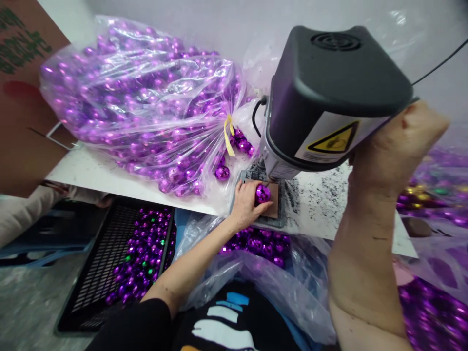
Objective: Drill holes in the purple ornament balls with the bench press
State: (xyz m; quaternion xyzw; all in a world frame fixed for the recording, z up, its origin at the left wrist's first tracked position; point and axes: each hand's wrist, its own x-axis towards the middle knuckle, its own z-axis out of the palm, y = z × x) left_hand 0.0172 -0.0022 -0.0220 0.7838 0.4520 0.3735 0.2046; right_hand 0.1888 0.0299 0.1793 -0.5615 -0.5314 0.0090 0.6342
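Note:
Fingers and thumb of my left hand [245, 204] pinch a shiny purple ball [263, 193]. The ball rests on a brown board [271, 207] on the base of a bench drill press [329, 92]. Directly above it is the machine's lower end, and the tip is partly hidden by the housing. My right hand [409, 141] is raised beside the black housing, its fingers closed in a fist around the machine's lever, which is mostly hidden; only a dark stub shows.
A tied clear bag of purple balls [146, 107] lies on the white table [120, 170], with a loose purple ball [222, 172] beside it. Dark shavings [318, 200] cover the tabletop. Below are a black crate [98, 273] and a plastic-lined container [263, 265]. Another person's sleeve [25, 214] shows left.

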